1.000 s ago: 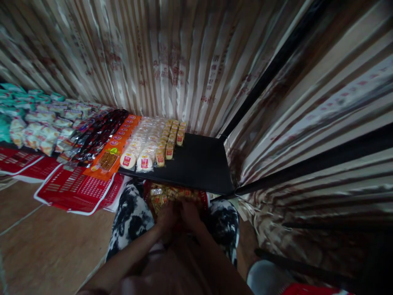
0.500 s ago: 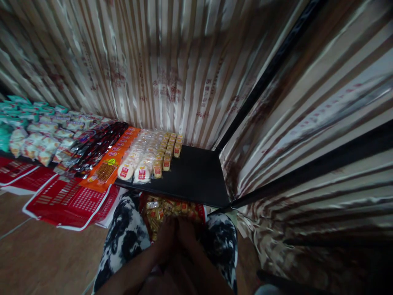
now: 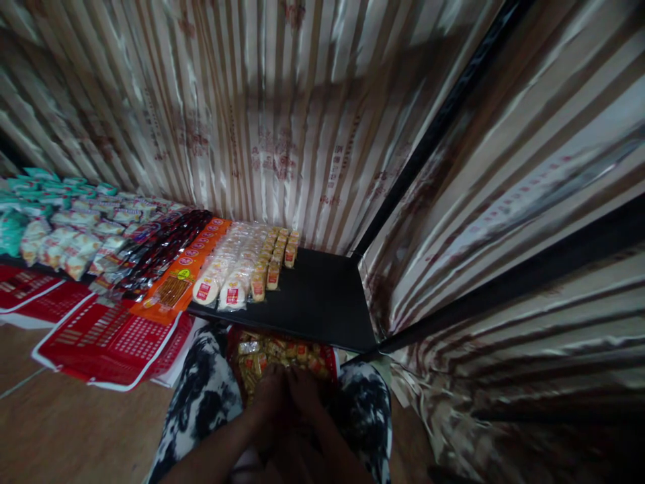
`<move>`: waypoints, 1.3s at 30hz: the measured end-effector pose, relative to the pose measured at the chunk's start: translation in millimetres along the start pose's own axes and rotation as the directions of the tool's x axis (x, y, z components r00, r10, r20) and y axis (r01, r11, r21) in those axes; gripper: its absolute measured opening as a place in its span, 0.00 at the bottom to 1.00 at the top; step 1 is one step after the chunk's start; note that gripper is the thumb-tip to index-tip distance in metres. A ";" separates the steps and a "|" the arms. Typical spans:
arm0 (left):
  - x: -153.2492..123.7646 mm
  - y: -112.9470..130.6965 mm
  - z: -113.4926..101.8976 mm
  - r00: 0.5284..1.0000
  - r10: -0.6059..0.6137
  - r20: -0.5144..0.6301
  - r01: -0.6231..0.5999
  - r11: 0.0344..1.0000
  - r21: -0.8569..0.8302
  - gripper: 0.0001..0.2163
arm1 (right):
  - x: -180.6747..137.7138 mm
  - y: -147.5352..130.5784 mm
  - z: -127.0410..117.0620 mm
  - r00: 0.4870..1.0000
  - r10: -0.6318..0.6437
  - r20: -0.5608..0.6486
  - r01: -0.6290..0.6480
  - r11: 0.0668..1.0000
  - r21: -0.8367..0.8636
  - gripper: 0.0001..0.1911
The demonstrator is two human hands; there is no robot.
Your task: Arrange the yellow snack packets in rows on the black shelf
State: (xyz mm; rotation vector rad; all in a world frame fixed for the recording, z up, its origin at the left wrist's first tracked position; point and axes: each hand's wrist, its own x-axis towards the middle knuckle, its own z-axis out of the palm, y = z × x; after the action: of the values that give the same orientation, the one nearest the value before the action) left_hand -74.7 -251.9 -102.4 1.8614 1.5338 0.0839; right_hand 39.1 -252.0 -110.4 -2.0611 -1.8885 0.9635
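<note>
Though dim, left hand (image 3: 269, 398), right hand (image 3: 305, 393) on snack bag (image 3: 282, 349) (crosswise); grip unclear

Red-edged snack bag (image 3: 282, 353) — gold-wrapped pieces showing — lies on patterned lap (image 3: 201, 396).

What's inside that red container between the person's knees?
Small gold and orange wrapped snacks fill the red container. The left hand and right hand lie close together over its near part, so whatever is beneath them cannot be seen.
</note>
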 end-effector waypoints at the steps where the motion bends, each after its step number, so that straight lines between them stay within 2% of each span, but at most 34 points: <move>1: 0.2 -1.3 2.1 1.000 0.028 -0.014 -0.029 0.999 -0.024 0.16 | -0.5 0.8 -0.1 1.000 0.002 -0.007 -0.002 0.999 0.035 0.17; 4: -0.7 -1.4 7.1 0.996 0.072 -0.044 -0.075 0.994 -0.081 0.16 | -2.7 3.7 -0.4 1.000 0.010 -0.029 -0.005 0.990 0.144 0.16; 10: -3.6 1.8 9.3 0.995 -0.004 -0.101 -0.016 0.981 -0.192 0.17 | -2.5 3.0 0.4 0.993 0.062 -0.105 -0.029 0.955 0.295 0.18; 16: -1.1 -2.8 17.0 0.996 -0.048 -0.078 0.035 0.985 -0.168 0.17 | 1.4 2.8 5.7 0.988 0.094 -0.122 -0.046 0.936 0.349 0.17; 20: -1.6 -1.6 13.4 0.990 -0.063 -0.126 0.039 0.982 -0.183 0.17 | 0.6 4.5 5.7 0.984 0.074 -0.160 -0.004 0.918 0.397 0.17; 23: -3.2 -1.0 2.8 0.983 -0.034 -0.182 -0.005 0.978 -0.209 0.16 | -0.2 1.9 1.9 0.968 0.093 -0.233 0.021 0.894 0.447 0.18; 27: -6.9 -2.9 -15.2 0.955 0.132 -0.265 -0.194 0.955 -0.223 0.16 | -1.1 -6.8 -9.2 0.942 0.174 -0.288 0.010 0.841 0.541 0.21; 30: -11.1 -3.8 -28.4 0.926 0.247 -0.284 -0.315 0.922 -0.224 0.17 | -2.7 -12.3 -23.0 0.961 0.175 -0.212 -0.005 0.783 0.622 0.19; 33: -14.8 -2.3 -41.0 0.916 0.270 -0.297 -0.343 0.911 -0.230 0.20 | -5.0 -13.8 -39.2 0.988 0.120 -0.100 -0.018 0.722 0.692 0.15; 36: -17.2 1.9 -51.6 0.914 0.208 -0.348 -0.304 0.919 -0.250 0.21 | -7.2 -13.9 -52.7 0.989 0.136 -0.056 -0.048 0.660 0.750 0.14; 39: -18.7 7.9 -57.9 0.909 0.074 -0.410 -0.206 0.935 -0.289 0.21 | -10.2 -17.4 -60.9 0.987 0.154 -0.050 -0.047 0.573 0.818 0.16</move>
State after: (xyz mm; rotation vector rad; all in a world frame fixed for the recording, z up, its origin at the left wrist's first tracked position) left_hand -100.8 -241.3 -47.9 1.7485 1.5238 0.7793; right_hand 59.6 -241.3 -50.5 -1.5725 -0.9264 1.3642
